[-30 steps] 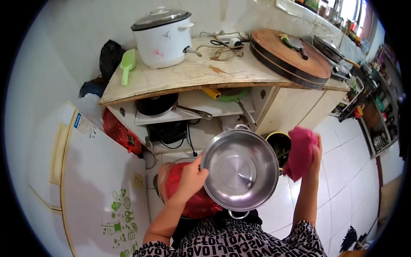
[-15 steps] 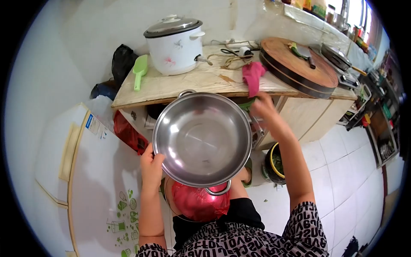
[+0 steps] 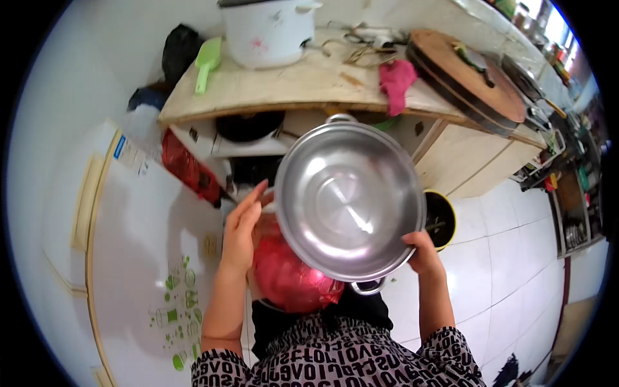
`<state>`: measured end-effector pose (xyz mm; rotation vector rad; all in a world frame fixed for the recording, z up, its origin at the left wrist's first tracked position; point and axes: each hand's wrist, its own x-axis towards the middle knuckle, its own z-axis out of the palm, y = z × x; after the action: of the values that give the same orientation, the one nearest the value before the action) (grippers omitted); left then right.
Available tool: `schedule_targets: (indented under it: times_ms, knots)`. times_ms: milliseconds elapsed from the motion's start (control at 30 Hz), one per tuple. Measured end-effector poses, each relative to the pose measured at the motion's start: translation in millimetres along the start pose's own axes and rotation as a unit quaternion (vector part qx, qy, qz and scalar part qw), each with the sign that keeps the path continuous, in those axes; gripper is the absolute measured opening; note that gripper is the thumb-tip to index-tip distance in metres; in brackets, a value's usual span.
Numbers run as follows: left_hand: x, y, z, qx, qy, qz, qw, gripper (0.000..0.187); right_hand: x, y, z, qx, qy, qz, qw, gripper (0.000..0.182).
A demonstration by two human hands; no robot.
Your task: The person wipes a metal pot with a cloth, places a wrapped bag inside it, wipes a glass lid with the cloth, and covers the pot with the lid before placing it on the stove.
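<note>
Pot (image 3: 345, 193) of thin, polished metal, round and wide-mouthed, was held in the air before the worn wooden counter (image 3: 258, 90), its bowl tilted toward the viewer and marked by bright glints. A loop handle (image 3: 340, 117) was seen at its far edge, another at its near edge. The rim was gripped at its lower right by the right hand (image 3: 424, 253), the thumb laid over it. The left hand (image 3: 242, 235) was held open beside the pot's left side, fingers extended; whether the metal was touched could not be told. Glossy, crinkled red plastic (image 3: 290, 277) was seen below and left of the pot, and a yellow-rimmed bin (image 3: 453, 216) just to its right. Beyond the pot, on the counter, a limp pink cloth (image 3: 396, 77), a smooth white cooker (image 3: 271, 39), a pale green scoop (image 3: 207, 58) and a thick round chopping board (image 3: 445, 55) were supported. Right of the pot, white tiled floor (image 3: 496, 271) was exposed; left of it, a white panel (image 3: 129, 226) was decorated with green figures.
</note>
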<state>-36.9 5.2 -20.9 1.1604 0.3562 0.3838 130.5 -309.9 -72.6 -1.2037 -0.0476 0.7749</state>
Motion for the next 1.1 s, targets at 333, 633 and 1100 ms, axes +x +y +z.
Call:
schedule_targets:
  times_ms: [333, 633, 1100]
  knots:
    - [-56, -57, -40, 0.572, 0.040, 0.124, 0.810, 0.062, -23, 40, -63, -0.009, 0.117, -0.010, 0.993, 0.054]
    - [-38, -111, -81, 0.396, -0.025, -0.143, 0.907, 0.084, -23, 61, -73, 0.025, 0.127, 0.029, 0.991, 0.053]
    - [-13, -108, -78, 0.152, -0.097, -0.300, 0.937, 0.062, -15, 79, -83, 0.030, 0.161, 0.059, 0.985, 0.059]
